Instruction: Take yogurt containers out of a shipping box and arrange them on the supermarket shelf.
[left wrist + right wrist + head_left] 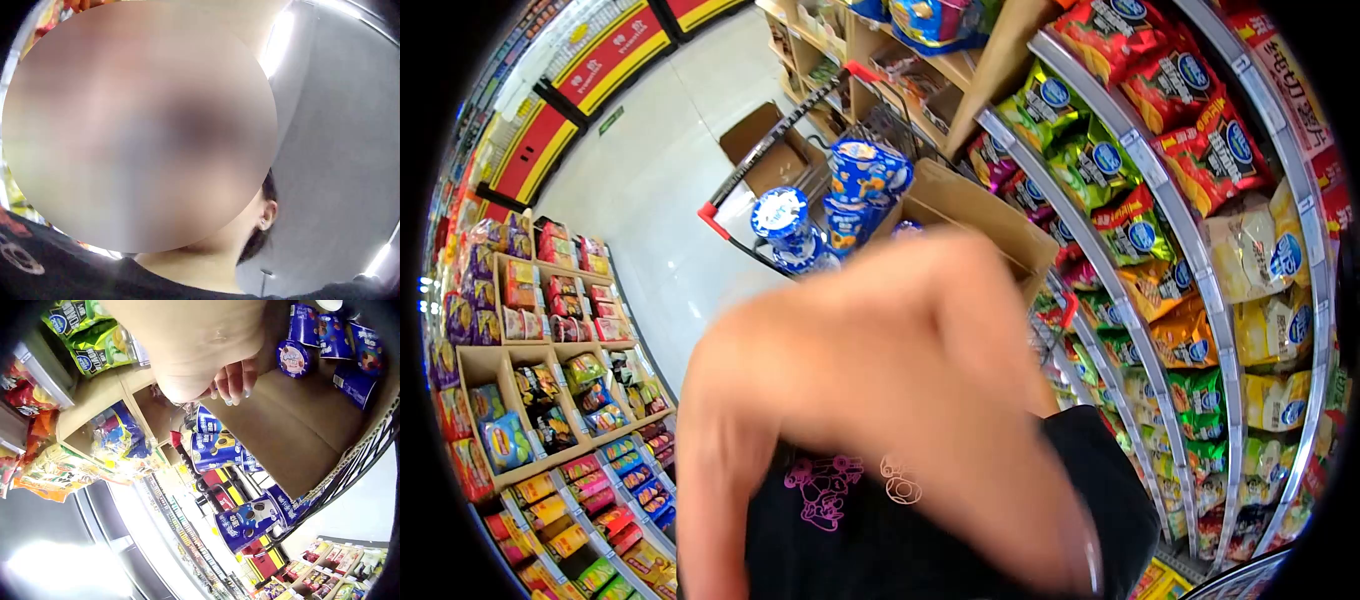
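Observation:
Two bare arms cross in front of the black shirt (960,560) in the head view, blurred and very close to the camera. The left wrist view faces the wearer's blurred head and neck (194,272); a strip of bare skin shows at its top edge, and the left hand's fingers are hidden. In the right wrist view the right hand's fingers (236,381) are loosely bent and show nothing held. They overlap the near flap of an open cardboard box (290,431). Several blue snack cups (335,336) lie inside it.
The box sits in a shopping cart with a black handle (775,135); more blue snack cups (780,212) stand by the handle. Shelves of bagged chips (1220,150) curve along the right side. Wooden snack shelves (485,355) stand left, across a pale floor (650,220).

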`<state>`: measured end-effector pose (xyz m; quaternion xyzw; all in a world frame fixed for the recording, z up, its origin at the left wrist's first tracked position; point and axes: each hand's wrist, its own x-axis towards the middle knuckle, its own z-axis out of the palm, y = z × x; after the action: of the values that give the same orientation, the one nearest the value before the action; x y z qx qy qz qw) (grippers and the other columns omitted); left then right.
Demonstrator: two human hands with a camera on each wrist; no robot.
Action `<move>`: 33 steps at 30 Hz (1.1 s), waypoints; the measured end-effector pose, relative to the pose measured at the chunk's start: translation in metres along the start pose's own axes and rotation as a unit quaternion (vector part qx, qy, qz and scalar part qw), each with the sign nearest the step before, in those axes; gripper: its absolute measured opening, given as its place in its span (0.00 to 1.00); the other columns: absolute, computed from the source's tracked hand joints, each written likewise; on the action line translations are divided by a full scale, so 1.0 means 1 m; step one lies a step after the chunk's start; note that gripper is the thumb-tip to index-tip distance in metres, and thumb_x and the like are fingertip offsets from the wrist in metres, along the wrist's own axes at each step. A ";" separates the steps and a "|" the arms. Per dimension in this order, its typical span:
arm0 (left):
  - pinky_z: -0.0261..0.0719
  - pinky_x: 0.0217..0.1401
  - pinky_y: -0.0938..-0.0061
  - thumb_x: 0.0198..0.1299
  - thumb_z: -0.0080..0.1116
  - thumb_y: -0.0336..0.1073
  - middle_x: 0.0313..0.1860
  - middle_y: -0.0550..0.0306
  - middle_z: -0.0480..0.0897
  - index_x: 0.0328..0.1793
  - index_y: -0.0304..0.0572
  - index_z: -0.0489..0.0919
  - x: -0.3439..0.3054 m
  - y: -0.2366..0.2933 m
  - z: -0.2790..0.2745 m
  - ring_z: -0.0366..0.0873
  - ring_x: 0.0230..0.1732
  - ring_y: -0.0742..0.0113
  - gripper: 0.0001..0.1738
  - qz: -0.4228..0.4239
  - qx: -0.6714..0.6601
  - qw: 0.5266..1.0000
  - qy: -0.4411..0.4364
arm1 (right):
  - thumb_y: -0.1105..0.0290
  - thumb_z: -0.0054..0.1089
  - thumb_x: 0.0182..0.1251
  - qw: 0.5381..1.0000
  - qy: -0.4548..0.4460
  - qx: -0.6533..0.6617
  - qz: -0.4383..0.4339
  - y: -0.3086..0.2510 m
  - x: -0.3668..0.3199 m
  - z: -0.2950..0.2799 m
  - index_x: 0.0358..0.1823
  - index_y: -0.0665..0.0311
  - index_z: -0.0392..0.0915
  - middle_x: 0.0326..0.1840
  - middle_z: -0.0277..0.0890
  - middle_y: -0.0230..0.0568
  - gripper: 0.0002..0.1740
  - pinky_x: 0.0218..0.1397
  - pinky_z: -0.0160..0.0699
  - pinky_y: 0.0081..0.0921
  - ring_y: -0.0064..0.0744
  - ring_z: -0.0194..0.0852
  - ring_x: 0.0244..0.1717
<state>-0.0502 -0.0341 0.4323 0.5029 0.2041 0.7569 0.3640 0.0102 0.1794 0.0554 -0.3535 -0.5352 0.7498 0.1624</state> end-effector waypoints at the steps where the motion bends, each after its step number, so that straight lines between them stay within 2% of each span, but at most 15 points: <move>1: 0.60 0.28 0.79 0.49 0.65 0.48 0.32 0.63 0.69 0.25 0.50 0.78 0.004 0.001 0.015 0.64 0.28 0.72 0.13 0.001 -0.025 1.000 0.004 | 0.71 0.48 0.62 1.000 0.012 -0.007 -0.005 0.000 -0.004 -0.004 0.44 0.65 0.71 0.35 0.76 0.39 0.11 0.30 0.72 0.19 0.22 0.71 0.27; 4: 0.62 0.29 0.79 0.50 0.63 0.49 0.33 0.62 0.70 0.29 0.47 0.77 0.015 0.003 0.035 0.65 0.28 0.72 0.15 -0.012 -0.037 0.992 -0.118 | 0.70 0.49 0.62 1.000 0.002 0.011 0.001 0.008 -0.017 -0.019 0.44 0.65 0.71 0.36 0.76 0.39 0.10 0.31 0.72 0.19 0.22 0.71 0.28; 10: 0.64 0.31 0.79 0.52 0.60 0.51 0.34 0.60 0.71 0.35 0.42 0.75 0.016 -0.011 0.040 0.67 0.29 0.72 0.19 -0.088 -0.045 0.957 -0.273 | 0.71 0.49 0.63 0.999 0.025 0.018 0.014 0.012 -0.043 -0.039 0.43 0.64 0.71 0.36 0.75 0.39 0.09 0.31 0.71 0.18 0.22 0.71 0.28; 15: 0.66 0.33 0.79 0.53 0.57 0.52 0.36 0.58 0.72 0.41 0.38 0.73 0.020 -0.028 0.037 0.68 0.29 0.72 0.23 -0.138 -0.069 0.917 -0.367 | 0.72 0.48 0.63 0.998 0.041 0.034 0.015 0.014 -0.056 -0.048 0.42 0.64 0.70 0.35 0.75 0.38 0.08 0.31 0.71 0.18 0.21 0.70 0.28; 20: 0.68 0.35 0.79 0.55 0.55 0.54 0.37 0.56 0.74 0.46 0.34 0.72 0.030 -0.052 0.019 0.70 0.30 0.71 0.28 -0.169 -0.133 0.880 -0.423 | 0.72 0.49 0.61 0.998 0.043 -0.034 0.022 0.012 -0.062 -0.062 0.42 0.65 0.71 0.34 0.76 0.38 0.09 0.31 0.71 0.18 0.22 0.72 0.28; 22: 0.68 0.35 0.79 0.56 0.54 0.55 0.38 0.55 0.74 0.48 0.32 0.71 0.034 -0.063 0.008 0.70 0.30 0.71 0.29 -0.181 -0.171 0.870 -0.426 | 0.72 0.49 0.61 0.998 0.049 -0.034 0.034 0.016 -0.058 -0.068 0.42 0.66 0.71 0.34 0.76 0.38 0.09 0.33 0.71 0.19 0.23 0.72 0.29; 25: 0.70 0.36 0.79 0.56 0.52 0.56 0.39 0.54 0.75 0.52 0.30 0.70 0.046 -0.095 -0.022 0.71 0.30 0.71 0.32 -0.205 -0.230 0.869 -0.388 | 0.72 0.49 0.60 0.987 0.081 -0.136 0.026 0.008 -0.056 -0.072 0.41 0.68 0.72 0.34 0.76 0.39 0.10 0.35 0.71 0.18 0.24 0.72 0.31; 26: 0.70 0.37 0.80 0.57 0.51 0.56 0.39 0.53 0.75 0.53 0.29 0.70 0.052 -0.112 -0.035 0.71 0.30 0.71 0.33 -0.215 -0.247 0.872 -0.364 | 0.71 0.51 0.59 0.993 0.089 -0.065 0.031 0.038 -0.038 -0.082 0.39 0.69 0.73 0.34 0.76 0.39 0.10 0.36 0.71 0.19 0.24 0.72 0.32; 28: 0.71 0.37 0.80 0.57 0.50 0.57 0.40 0.53 0.75 0.55 0.27 0.69 0.064 -0.170 -0.071 0.72 0.31 0.71 0.35 -0.259 -0.194 0.911 -0.258 | 0.69 0.53 0.57 0.989 0.110 -0.084 0.043 0.030 -0.033 -0.081 0.37 0.69 0.73 0.33 0.76 0.40 0.11 0.37 0.70 0.20 0.24 0.73 0.33; 29: 0.69 0.35 0.84 0.60 0.47 0.56 0.37 0.59 0.76 0.58 0.31 0.69 0.062 -0.209 -0.091 0.71 0.33 0.77 0.33 -0.271 -0.117 0.935 -0.198 | 0.68 0.54 0.56 0.987 0.120 -0.095 0.050 0.026 -0.030 -0.080 0.36 0.69 0.74 0.33 0.76 0.40 0.11 0.37 0.70 0.21 0.25 0.73 0.33; 30: 0.71 0.39 0.83 0.63 0.44 0.54 0.39 0.58 0.76 0.56 0.38 0.71 0.050 -0.244 -0.112 0.72 0.35 0.77 0.28 -0.349 0.018 0.934 -0.072 | 0.65 0.57 0.53 0.979 0.146 -0.131 0.047 0.041 -0.015 -0.084 0.34 0.69 0.75 0.33 0.76 0.42 0.13 0.39 0.70 0.24 0.29 0.73 0.34; 31: 0.72 0.45 0.78 0.60 0.46 0.50 0.42 0.53 0.76 0.56 0.39 0.70 0.029 -0.290 -0.135 0.74 0.43 0.68 0.26 -0.377 0.202 0.904 0.026 | 0.66 0.56 0.54 0.975 0.159 -0.147 0.053 0.044 -0.007 -0.082 0.36 0.69 0.74 0.32 0.76 0.40 0.13 0.37 0.69 0.22 0.27 0.72 0.33; 32: 0.73 0.46 0.71 0.58 0.48 0.52 0.44 0.50 0.76 0.55 0.41 0.72 0.006 -0.313 -0.153 0.75 0.45 0.62 0.26 -0.385 0.494 0.778 -0.053 | 0.66 0.56 0.55 0.970 0.172 -0.164 0.058 0.045 0.000 -0.079 0.37 0.68 0.74 0.32 0.75 0.39 0.12 0.35 0.69 0.20 0.25 0.71 0.31; 33: 0.74 0.48 0.63 0.56 0.50 0.53 0.46 0.48 0.76 0.54 0.44 0.74 -0.018 -0.328 -0.173 0.76 0.47 0.56 0.26 -0.350 0.732 0.570 -0.131 | 0.67 0.55 0.57 0.964 0.185 -0.181 0.065 0.048 0.006 -0.075 0.38 0.67 0.73 0.32 0.74 0.37 0.12 0.32 0.68 0.19 0.23 0.70 0.29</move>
<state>-0.0902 0.1760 0.1289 0.5803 0.7988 0.0888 0.1315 0.0652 0.2166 -0.0038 -0.5435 -0.5986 0.5710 0.1422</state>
